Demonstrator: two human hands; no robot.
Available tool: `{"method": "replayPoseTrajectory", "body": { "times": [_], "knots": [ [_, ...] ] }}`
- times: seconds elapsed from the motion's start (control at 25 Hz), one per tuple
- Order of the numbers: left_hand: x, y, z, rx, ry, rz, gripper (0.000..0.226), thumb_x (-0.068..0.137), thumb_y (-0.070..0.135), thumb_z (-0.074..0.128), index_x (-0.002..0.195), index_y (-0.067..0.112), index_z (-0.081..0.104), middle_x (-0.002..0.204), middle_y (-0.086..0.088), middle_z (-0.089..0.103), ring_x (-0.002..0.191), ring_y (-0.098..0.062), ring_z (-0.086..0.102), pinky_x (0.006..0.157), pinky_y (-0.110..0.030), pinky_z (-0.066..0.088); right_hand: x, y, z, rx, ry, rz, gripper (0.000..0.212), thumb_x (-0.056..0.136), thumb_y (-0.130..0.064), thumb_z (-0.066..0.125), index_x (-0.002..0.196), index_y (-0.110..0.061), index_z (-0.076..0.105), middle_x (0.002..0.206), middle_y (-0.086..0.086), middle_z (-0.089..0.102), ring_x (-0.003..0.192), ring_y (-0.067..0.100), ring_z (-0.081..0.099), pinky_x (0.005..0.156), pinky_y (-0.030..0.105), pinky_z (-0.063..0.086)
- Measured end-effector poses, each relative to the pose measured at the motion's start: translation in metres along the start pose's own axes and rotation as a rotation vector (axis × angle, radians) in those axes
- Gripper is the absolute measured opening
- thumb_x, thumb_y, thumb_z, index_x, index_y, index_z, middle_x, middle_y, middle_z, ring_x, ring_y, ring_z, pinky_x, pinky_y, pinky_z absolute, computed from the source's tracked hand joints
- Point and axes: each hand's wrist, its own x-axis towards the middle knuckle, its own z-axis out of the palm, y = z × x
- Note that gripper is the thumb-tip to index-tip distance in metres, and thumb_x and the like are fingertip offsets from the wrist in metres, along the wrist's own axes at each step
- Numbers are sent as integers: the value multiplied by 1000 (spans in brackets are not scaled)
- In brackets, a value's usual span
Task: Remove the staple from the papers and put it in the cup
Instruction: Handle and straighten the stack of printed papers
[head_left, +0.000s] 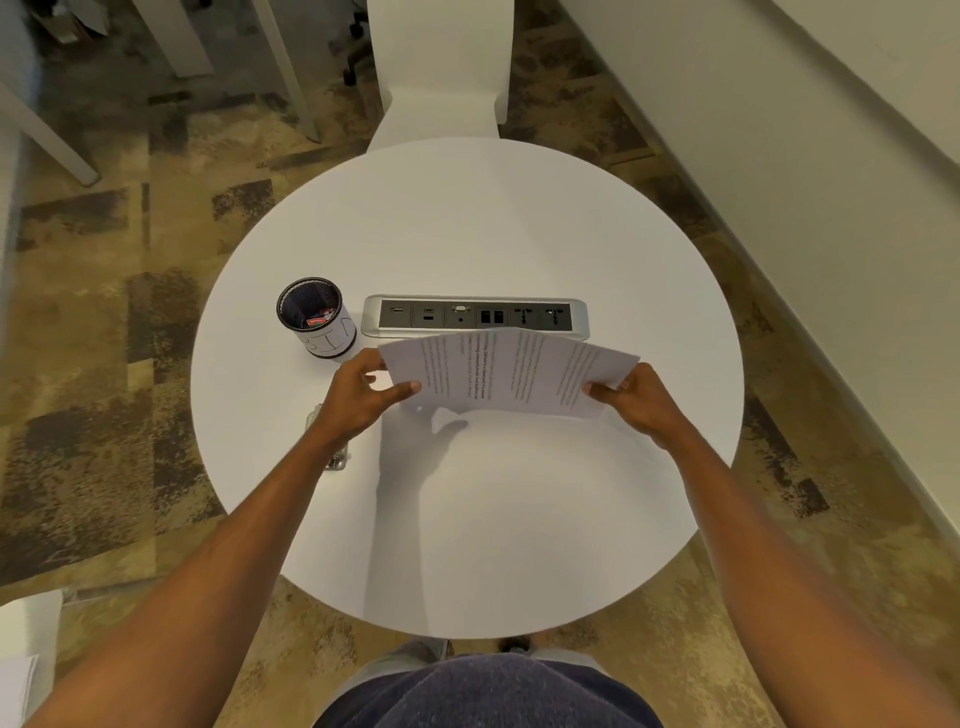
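Matt white paper sheets (506, 371), black metal mesh cup (315, 317), smooth matt table (467, 234)

The round white table (519, 519) lies bare across its whole near half, from about 4 to 8 o'clock, and across the far half beyond the socket strip. At the centre, the recessed power and data panel (475, 316) runs side to side. Just at its 9 o'clock end stands the mesh cup (316, 317), mouth open upward, with a narrow gap between the two. The papers (506, 373) are held above the table just on the panel's near side, screening it. A small clear object (332, 457), half hidden under the left forearm, sits near the 8 o'clock rim.
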Motion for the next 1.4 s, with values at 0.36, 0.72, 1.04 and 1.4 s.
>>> {"method": "replayPoseTrajectory", "body": {
  "times": [0.36,0.72,1.04,1.4],
  "knots": [
    [8,47,-17,20,149,200,77,72,41,80,138,23,44,143,6,46,129,-10,44,106,-28,35,-5,-99,-45,-251,29,-266,17,89,-17,66,101,-13,77,93,4,76,78,12,69,71,28,53],
    [1,90,24,-99,-218,329,32,87,21,69,118,16,67,115,3,71,104,-10,67,91,-29,54,-10,-175,-50,-443,-194,-389,19,90,-24,65,107,-21,74,93,-13,72,77,9,71,65,19,57],
    [-5,72,28,-359,-90,174,22,91,21,64,111,24,72,102,6,76,88,-21,72,80,-44,59,0,-132,-62,-280,-97,-255,19,79,-26,78,95,-16,76,90,-3,76,72,15,72,65,23,55],
    [-3,61,27,-447,-69,103,20,90,18,66,109,16,73,106,-1,75,94,-28,71,85,-48,58,-7,-73,7,212,-232,-163,37,75,-11,80,107,-28,71,111,-7,74,101,13,70,82,26,58]
  ]
}}
